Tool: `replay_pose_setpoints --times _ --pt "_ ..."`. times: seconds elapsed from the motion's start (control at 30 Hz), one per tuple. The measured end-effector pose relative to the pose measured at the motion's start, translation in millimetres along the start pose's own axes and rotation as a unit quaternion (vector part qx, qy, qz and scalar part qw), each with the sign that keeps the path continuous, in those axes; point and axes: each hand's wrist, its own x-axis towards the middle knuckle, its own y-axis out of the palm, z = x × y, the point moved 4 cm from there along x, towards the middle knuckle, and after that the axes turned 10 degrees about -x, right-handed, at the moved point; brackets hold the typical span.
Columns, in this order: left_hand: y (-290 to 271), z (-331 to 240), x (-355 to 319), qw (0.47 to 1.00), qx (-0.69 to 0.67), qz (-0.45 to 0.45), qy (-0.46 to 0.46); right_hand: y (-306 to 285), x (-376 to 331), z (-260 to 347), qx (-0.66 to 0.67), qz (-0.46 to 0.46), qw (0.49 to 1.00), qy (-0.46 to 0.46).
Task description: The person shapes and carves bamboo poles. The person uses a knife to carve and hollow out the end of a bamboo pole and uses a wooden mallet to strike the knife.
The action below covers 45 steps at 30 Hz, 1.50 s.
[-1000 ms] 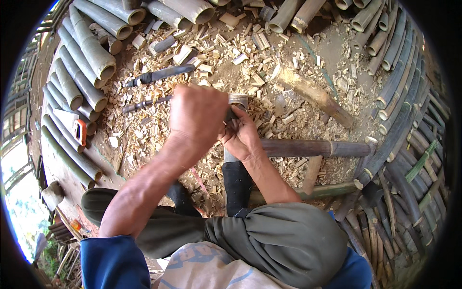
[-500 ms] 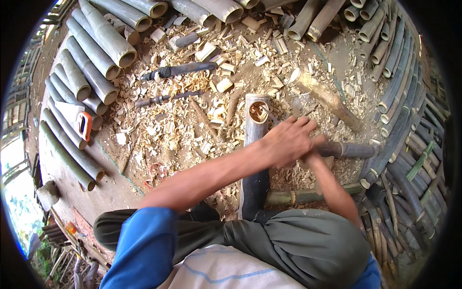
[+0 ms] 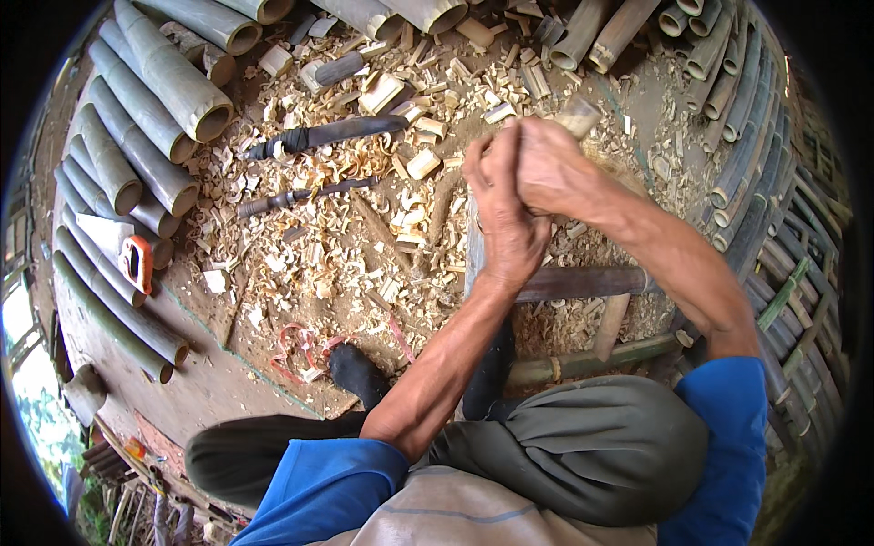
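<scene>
Both hands clasped over an upright bamboo section
Left hand [image 3: 505,214] and right hand [image 3: 551,168] close together around the bamboo piece [image 3: 473,264]; its open top is hidden, wood chips [image 3: 364,246] littering the ground around

Two hands [image 3: 523,196], two knives [image 3: 314,136], one handsaw [image 3: 123,250], countless bamboo poles [image 3: 168,77].

You're sitting in an open-air bamboo workshop. Cut bamboo poles [image 3: 155,118] are stacked in rows to your left, and thinner bamboo stalks [image 3: 756,155] pile up on your right. The ground [image 3: 228,382] is littered with pale wood shavings [image 3: 346,246] and offcuts. A long knife [image 3: 319,136] and an orange-handled handsaw [image 3: 123,250] lie among them.
</scene>
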Motion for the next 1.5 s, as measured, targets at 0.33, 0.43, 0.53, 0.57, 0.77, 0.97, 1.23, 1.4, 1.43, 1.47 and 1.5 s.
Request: replay_pose_setpoints --times 0.33,0.43,0.53,0.57,0.77,0.97,1.23,1.4,1.43,1.47,1.5 --pt "60 -14 -10 0.825 0.123 0.550 -0.028 52 -130 66 0.646 0.166 0.513 0.541" --pt "49 -13 1 0.853 0.087 0.514 -0.033 32 -115 51 0.605 0.224 0.568 0.511" --pt "30 -14 16 0.919 0.033 0.390 -0.044 4 -89 5 0.484 0.289 0.716 0.411" --pt "26 -16 19 0.940 0.015 0.338 -0.040 7 -80 -9 0.444 0.321 0.758 0.353" --pt "-10 1 21 0.994 -0.076 0.067 -0.046 -15 16 -31 0.318 0.302 0.889 0.134" --pt "-18 3 7 0.994 -0.071 0.029 -0.073 -4 4 -14 0.233 0.122 0.963 0.057" --pt "25 -4 20 0.934 0.046 0.351 -0.058 8 -76 -1 0.411 0.281 0.762 0.415" --pt "-11 -1 27 0.976 -0.054 0.178 -0.115 -15 -7 -30 0.356 0.333 0.846 0.214" --pt "-12 4 22 0.972 -0.084 0.154 -0.156 -15 -1 -25 0.294 0.204 0.917 0.174" --pt "-17 6 21 0.982 -0.105 0.093 -0.129 -13 7 -25 0.292 0.188 0.927 0.143" --pt "-22 9 17 0.986 -0.127 0.033 -0.104 -17 26 -21 0.291 0.173 0.934 0.112"
